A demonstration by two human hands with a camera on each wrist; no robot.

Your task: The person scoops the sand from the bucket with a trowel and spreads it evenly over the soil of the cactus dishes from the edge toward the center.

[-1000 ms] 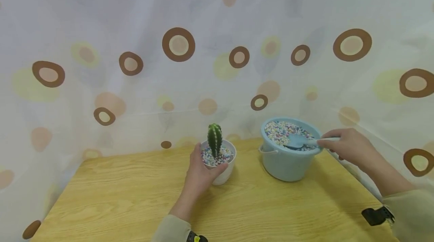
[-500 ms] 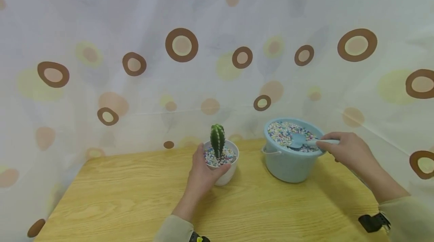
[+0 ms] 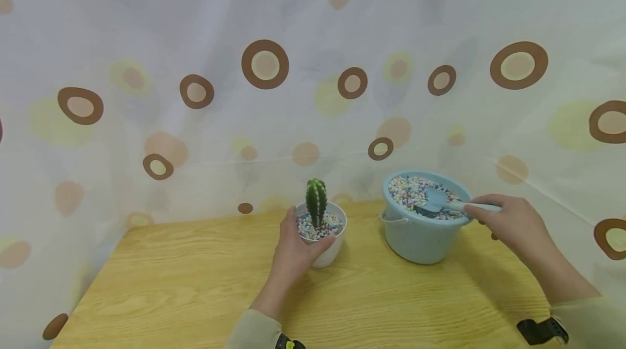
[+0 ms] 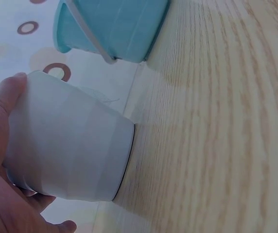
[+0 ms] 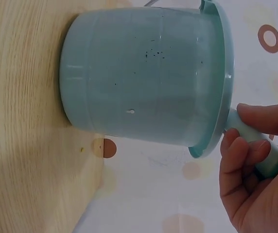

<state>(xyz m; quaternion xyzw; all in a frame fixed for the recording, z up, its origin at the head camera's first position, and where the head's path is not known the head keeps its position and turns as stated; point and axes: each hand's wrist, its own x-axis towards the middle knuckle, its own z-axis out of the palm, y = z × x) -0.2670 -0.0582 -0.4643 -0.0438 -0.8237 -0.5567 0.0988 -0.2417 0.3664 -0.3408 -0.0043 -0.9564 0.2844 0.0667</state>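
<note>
My left hand (image 3: 292, 245) grips a white flower pot (image 3: 329, 254), the thumb along its near rim and the fingers round the far side. A green cactus (image 3: 315, 202) stands upright in the pot among multicoloured pebbles (image 3: 323, 228). In the left wrist view the pot's side (image 4: 71, 141) shows, its base on the table. To the right stands a light blue bucket (image 3: 415, 240) filled with similar pebbles (image 3: 406, 191). My right hand (image 3: 513, 226) holds a blue scoop (image 3: 435, 199) by its handle (image 5: 260, 145), over the bucket's rim. The blade lies among the pebbles, partly buried.
The wooden table (image 3: 186, 284) carries pot and bucket near its back edge. A white handle (image 3: 395, 221) hangs on the bucket's left side. Behind rises a pale curtain (image 3: 293, 120) with brown rings and spots.
The head view has shifted slightly. The scoop has tilted a little among the pebbles, its handle end now lower. My left hand keeps the same grip on the flower pot.
</note>
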